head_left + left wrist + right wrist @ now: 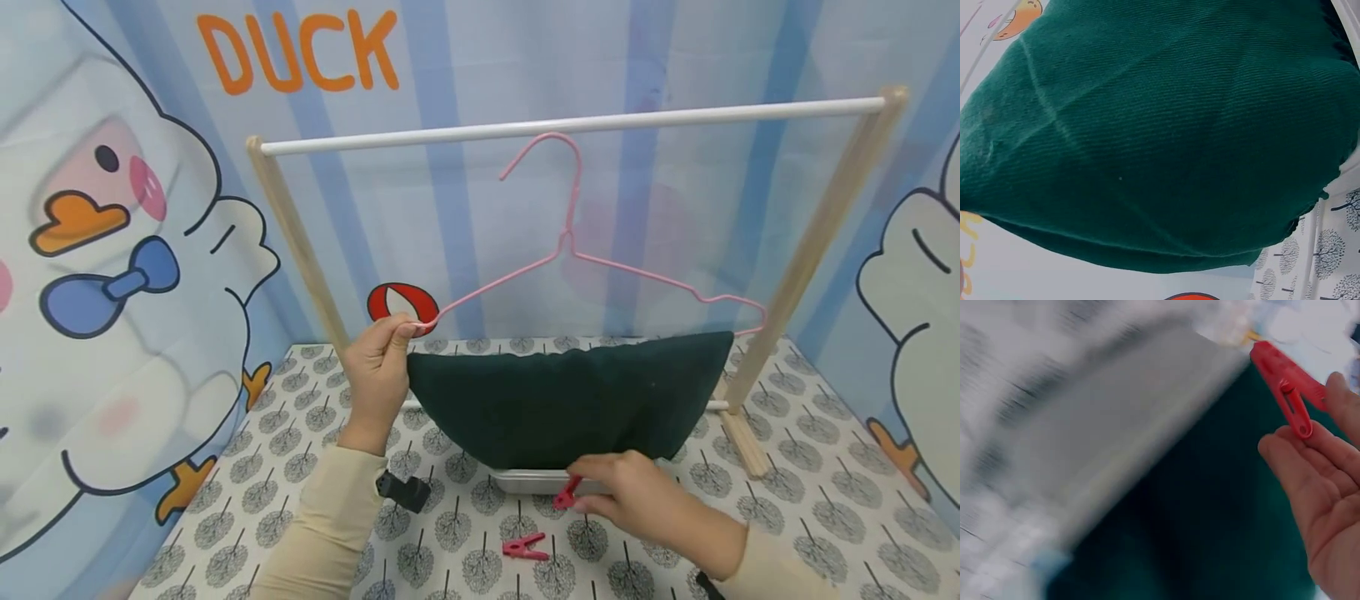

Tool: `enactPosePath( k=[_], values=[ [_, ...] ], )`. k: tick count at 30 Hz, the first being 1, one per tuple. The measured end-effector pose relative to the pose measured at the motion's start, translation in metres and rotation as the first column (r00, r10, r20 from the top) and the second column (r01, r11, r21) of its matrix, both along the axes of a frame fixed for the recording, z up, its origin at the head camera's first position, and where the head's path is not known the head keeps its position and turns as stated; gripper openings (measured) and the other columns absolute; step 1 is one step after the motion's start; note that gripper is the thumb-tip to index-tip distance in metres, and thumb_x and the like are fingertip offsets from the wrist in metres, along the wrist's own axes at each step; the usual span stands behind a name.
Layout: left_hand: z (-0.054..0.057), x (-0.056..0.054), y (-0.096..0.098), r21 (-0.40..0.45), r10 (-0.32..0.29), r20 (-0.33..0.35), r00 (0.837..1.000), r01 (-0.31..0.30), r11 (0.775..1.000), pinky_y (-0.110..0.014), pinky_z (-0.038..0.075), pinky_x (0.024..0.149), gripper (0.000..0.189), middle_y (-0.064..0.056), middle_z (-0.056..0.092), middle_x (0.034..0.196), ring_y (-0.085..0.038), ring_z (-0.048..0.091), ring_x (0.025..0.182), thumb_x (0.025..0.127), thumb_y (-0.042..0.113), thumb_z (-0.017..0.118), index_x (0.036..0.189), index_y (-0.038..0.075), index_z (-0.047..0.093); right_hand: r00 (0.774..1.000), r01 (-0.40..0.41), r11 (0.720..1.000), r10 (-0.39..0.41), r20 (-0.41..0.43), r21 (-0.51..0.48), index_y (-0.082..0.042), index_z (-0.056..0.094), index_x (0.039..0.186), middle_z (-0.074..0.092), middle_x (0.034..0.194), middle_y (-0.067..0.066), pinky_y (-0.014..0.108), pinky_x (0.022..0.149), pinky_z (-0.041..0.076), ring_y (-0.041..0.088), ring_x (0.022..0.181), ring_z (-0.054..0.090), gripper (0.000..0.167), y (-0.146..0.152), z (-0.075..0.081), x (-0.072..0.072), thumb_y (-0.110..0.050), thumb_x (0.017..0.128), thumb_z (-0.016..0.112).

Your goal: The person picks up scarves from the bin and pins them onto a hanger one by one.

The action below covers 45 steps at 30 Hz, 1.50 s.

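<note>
A pink wire clothes hanger is up in front of the rack, its hook near the white rail. My left hand pinches the hanger's left end, right at the upper corner of a dark green ribbed cloth. The cloth drapes from along the hanger's lower side and fills most of the left wrist view. Low in front of it, my right hand holds a red clothespin between thumb and fingers. A second red clothespin lies on the patterned tablecloth below.
A drying rack with a white rail and wooden posts stands behind the hanger. Partly hidden under the cloth is a pale tray. A tree-patterned tablecloth covers the table; a duck-printed curtain surrounds it.
</note>
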<state>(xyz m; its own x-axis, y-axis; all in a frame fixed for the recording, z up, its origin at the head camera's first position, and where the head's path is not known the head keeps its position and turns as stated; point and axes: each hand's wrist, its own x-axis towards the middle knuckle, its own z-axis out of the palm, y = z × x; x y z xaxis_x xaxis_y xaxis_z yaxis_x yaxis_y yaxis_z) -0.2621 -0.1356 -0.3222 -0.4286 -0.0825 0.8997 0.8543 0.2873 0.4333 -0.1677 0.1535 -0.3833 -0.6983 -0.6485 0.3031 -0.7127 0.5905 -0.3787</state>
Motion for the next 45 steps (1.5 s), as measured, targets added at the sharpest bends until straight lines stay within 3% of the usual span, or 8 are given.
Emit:
enactPosePath(
  k=[5,8,11,18,27,34,40,45],
  values=[
    [-0.001,-0.001,0.002,-0.01,-0.005,-0.018,1.0,0.005,1.0,-0.018,0.046,0.068,0.011,-0.021,0.065,0.076,-0.013,0.059,0.071,0.085,0.002,0.061,0.081,-0.007,0.067,0.988,-0.045,0.993,0.029,-0.151,-0.106,-0.001,0.064,0.112,0.068,0.103,0.011,0.027,0.067,0.053,0.016,0.08,0.066,0.034,-0.014,0.062,-0.008,-0.015,0.081,0.07],
    [-0.001,-0.001,0.003,-0.024,-0.006,-0.017,1.0,0.005,1.0,-0.018,0.047,0.067,0.009,-0.021,0.065,0.076,-0.009,0.059,0.072,0.084,-0.001,0.061,0.082,-0.007,0.067,0.976,-0.033,0.984,-0.007,-0.219,-0.177,-0.003,0.066,0.112,0.064,0.078,-0.001,0.02,0.053,0.041,0.002,0.057,0.048,0.035,-0.024,0.087,-0.021,-0.016,0.08,0.072],
    [0.0,0.0,0.007,-0.037,0.012,-0.009,1.0,-0.013,0.999,-0.018,0.046,0.066,0.007,-0.018,0.066,0.076,-0.013,0.059,0.07,0.083,-0.003,0.062,0.081,-0.006,0.068,0.979,0.005,0.975,-0.05,-0.199,-0.221,-0.006,0.066,0.112,0.051,0.063,-0.006,0.022,0.048,0.032,0.004,0.051,0.031,0.033,-0.035,0.101,-0.035,-0.017,0.081,0.071],
    [-0.002,0.002,0.017,-0.063,0.011,-0.011,1.0,-0.012,0.998,-0.018,0.041,0.06,0.013,-0.016,0.066,0.075,-0.015,0.054,0.065,0.085,0.007,0.062,0.082,-0.004,0.068,0.986,0.062,0.962,-0.101,-0.133,-0.265,-0.002,0.065,0.114,0.068,0.106,0.01,0.034,0.075,0.054,0.018,0.087,0.066,0.037,-0.058,0.105,-0.055,-0.018,0.082,0.07],
    [-0.001,0.003,0.024,-0.087,0.031,-0.051,0.998,-0.035,0.996,-0.021,0.047,0.063,0.006,-0.014,0.066,0.074,-0.022,0.058,0.066,0.082,0.0,0.063,0.08,-0.003,0.068,0.951,0.01,0.974,-0.079,-0.297,-0.225,-0.004,0.071,0.093,0.07,0.081,0.005,0.025,0.057,0.049,0.01,0.062,0.06,0.013,-0.07,0.107,-0.059,-0.012,0.082,0.069],
    [0.008,0.009,0.032,-0.152,-0.002,-0.118,0.993,-0.016,0.988,-0.024,0.047,0.059,0.023,-0.011,0.067,0.076,-0.02,0.059,0.066,0.089,0.02,0.057,0.082,0.001,0.069,0.912,-0.052,0.994,0.009,-0.41,-0.094,-0.005,0.069,0.086,0.069,0.076,0.003,0.018,0.053,0.046,0.01,0.059,0.062,0.008,-0.08,0.112,-0.048,-0.012,0.083,0.068],
    [0.008,0.009,0.03,-0.127,0.025,-0.098,0.995,-0.037,0.991,-0.023,0.047,0.062,0.013,-0.012,0.067,0.075,-0.02,0.059,0.067,0.085,0.009,0.061,0.081,-0.001,0.068,0.897,0.005,0.983,-0.086,-0.433,-0.185,-0.004,0.068,0.084,0.069,0.075,0.006,0.024,0.054,0.049,0.012,0.058,0.062,0.006,-0.069,0.123,-0.04,-0.009,0.081,0.069],
    [0.008,0.009,0.03,-0.101,0.02,-0.086,0.996,-0.029,0.994,-0.023,0.046,0.061,0.013,-0.013,0.066,0.073,-0.02,0.058,0.066,0.084,0.008,0.061,0.08,-0.002,0.068,0.887,0.068,0.988,-0.124,-0.444,-0.14,-0.004,0.068,0.082,0.069,0.074,0.005,0.024,0.052,0.048,0.012,0.057,0.061,0.006,-0.069,0.122,-0.044,-0.009,0.081,0.069]
  ],
)
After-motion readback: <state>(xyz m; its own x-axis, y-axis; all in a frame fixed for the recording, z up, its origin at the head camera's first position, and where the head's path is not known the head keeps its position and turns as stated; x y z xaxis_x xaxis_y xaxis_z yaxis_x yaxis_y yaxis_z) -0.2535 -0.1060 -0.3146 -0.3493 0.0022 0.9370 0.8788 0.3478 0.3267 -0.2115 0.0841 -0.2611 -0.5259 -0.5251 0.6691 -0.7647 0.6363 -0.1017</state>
